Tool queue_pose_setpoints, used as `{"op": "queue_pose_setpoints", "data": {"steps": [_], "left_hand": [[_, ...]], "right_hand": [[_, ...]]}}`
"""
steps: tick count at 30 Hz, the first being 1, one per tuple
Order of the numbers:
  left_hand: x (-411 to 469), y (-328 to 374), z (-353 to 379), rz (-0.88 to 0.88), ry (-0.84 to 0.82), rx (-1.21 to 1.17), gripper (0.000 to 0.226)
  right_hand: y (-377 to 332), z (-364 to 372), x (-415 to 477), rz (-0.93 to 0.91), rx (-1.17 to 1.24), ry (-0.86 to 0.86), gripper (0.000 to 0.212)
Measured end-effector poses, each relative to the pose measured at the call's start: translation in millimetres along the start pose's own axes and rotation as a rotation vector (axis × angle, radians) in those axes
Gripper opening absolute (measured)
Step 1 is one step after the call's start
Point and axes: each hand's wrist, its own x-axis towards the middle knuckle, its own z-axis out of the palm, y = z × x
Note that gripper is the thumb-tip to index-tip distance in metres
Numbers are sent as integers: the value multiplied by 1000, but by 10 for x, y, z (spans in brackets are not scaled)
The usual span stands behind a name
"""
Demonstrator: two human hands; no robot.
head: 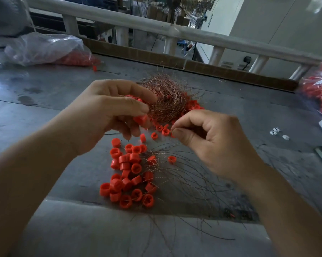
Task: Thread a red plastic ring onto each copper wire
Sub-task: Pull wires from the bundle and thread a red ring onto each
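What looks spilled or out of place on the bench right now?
One red ring lies alone by the plastic bag at far left, apart from the main pile of rings. A few small white pieces sit loose at right. Nothing looks damaged.

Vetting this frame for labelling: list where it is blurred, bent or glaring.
Head view: wide-angle bows the white railing; the red-filled bag at the right edge is smeared; the plastic bag at left carries glare; light is soft, shadows faint; the red rings and left hand are sharp; whatever the right hand pinches is too fine to resolve.
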Motion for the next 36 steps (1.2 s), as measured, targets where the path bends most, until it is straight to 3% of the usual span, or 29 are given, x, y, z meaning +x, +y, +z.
{"op": "queue_pose_setpoints", "data": {"steps": [6, 8, 11, 14, 17, 22, 26, 31, 36], "left_hand": [[15, -32, -79, -151, -236, 192, 40], [26, -39, -97, -203, -239, 250, 41], [104, -152, -110, -200, 60, 392, 29], [209, -359, -97, -55, 385, 787, 3], [298, -530, -73, 23, 400, 975, 19], [425, -683, -116, 58, 298, 1017, 42], [450, -722, -94, 71, 289, 1043, 35], [440, -684, -74, 110, 286, 1060, 16], [352, -542, -66, 81, 368, 1009, 7]], "right_hand": [[-13, -42, -26, 7, -65, -176, 3], [-7, -39, -24, 26, -108, -237, 3], [2, 27, -39, 39, -202, -359, 6], [11, 64, -49, 46, -267, -402, 10], [20, 35, -42, 71, -258, -399, 16], [23, -9, -28, 80, -181, -317, 37], [39, -51, -30, 75, -157, -213, 48], [101, -31, -25, 80, -160, -127, 28], [170, -42, -15, 150, -218, -96, 25]]}}
